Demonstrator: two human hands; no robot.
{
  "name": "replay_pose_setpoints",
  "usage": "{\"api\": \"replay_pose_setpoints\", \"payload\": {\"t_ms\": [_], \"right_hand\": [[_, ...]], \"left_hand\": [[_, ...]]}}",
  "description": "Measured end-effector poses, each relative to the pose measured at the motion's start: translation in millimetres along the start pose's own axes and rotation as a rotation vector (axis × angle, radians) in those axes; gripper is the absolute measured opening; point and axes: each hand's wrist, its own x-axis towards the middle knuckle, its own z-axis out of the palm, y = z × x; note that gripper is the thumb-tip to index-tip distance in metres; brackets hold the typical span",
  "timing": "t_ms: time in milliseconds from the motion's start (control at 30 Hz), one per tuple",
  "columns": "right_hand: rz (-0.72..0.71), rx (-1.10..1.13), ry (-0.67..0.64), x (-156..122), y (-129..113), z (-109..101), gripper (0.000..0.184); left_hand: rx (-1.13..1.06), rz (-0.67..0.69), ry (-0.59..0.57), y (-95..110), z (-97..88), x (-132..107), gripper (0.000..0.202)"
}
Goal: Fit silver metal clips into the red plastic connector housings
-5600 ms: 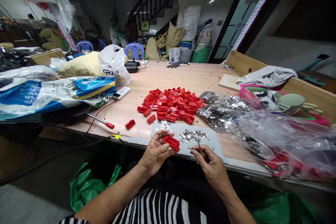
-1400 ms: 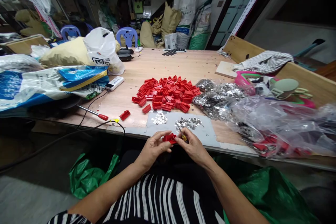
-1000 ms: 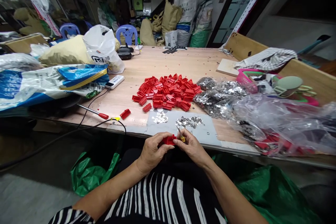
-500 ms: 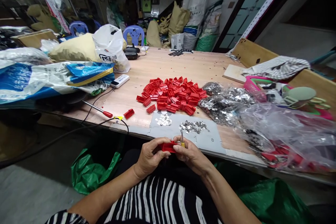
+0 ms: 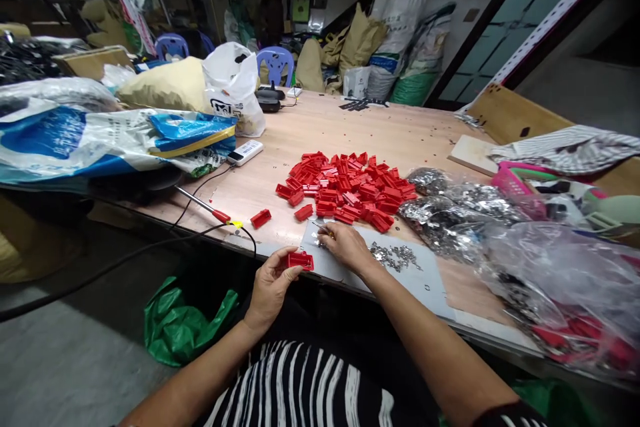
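Observation:
My left hand pinches a small red plastic case just off the table's front edge, its hollow side facing up with small metal bits inside. Over the grey mat, my right hand is closed on a small yellow-handled screwdriver, whose thin metal shaft points left. That hand partly covers one heap of shiny metal pieces. Another heap of metal pieces lies to its right on the mat. Behind both hands spreads a pile of red plastic cases, with a single red case apart at the left.
Clear bags of metal parts crowd the table's right side, near a pink basket. On the left are a blue-and-white sack, a white power bank and a black cable. A green bag hangs below.
My hands have separated. The right moved forward to the metal pieces on the mat with the screwdriver; the left keeps the red case, now tilted to show its inside. The view shifted slightly.

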Motion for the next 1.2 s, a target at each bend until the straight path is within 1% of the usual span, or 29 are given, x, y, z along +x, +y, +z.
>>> {"api": "replay_pose_setpoints", "payload": {"t_ms": [167,267,367,467,567,633,667,733,767,833,900,1000,1200], "right_hand": [[0.014,-0.119,-0.044,19.5,-9.7,9.8,0.005],[0.010,-0.127,-0.066,25.0,-9.5,11.3,0.002],[-0.016,-0.093,-0.057,26.3,-7.7,11.5,0.003],[-0.027,-0.022,-0.006,23.1,-4.8,11.1,0.012],[-0.029,0.070,0.041,14.1,-0.3,10.2,0.012],[-0.034,0.182,0.034,4.1,2.3,9.9,0.010],[-0.028,0.287,0.020,-1.9,2.9,10.1,0.012],[0.017,0.571,-0.027,-15.4,2.3,11.0,0.019],[0.053,0.708,-0.056,-22.3,1.2,11.7,0.023],[0.123,0.876,-0.103,-35.6,-1.3,12.8,0.029],[0.158,0.927,-0.111,-46.7,-2.3,13.3,0.034],[0.137,0.948,-0.080,-58.4,1.1,13.2,0.035],[0.068,0.910,-0.049,-69.9,11.3,10.6,0.027]], "left_hand": [[0.164,0.116,0.032,7.1,-7.1,2.4,0.033],[0.194,0.137,0.040,6.7,-10.3,4.0,0.035],[0.247,0.150,0.045,3.7,-12.2,5.1,0.037],[0.294,0.170,0.029,0.4,-11.8,5.6,0.037],[0.251,0.158,0.025,-2.5,-7.5,6.2,0.035],[0.167,0.109,0.024,-4.6,-2.7,6.9,0.035],[0.116,0.075,0.017,-5.8,0.1,7.4,0.036],[0.044,0.020,-0.008,-8.2,5.5,8.1,0.040],[0.044,0.013,-0.020,-9.5,7.9,8.4,0.042],[0.118,0.057,-0.031,-12.1,11.9,8.5,0.044],[0.244,0.151,-0.044,-14.7,15.1,8.0,0.043],[0.388,0.290,-0.071,-17.3,19.8,6.4,0.036],[0.467,0.466,-0.121,-12.8,31.5,2.9,0.031]]}}
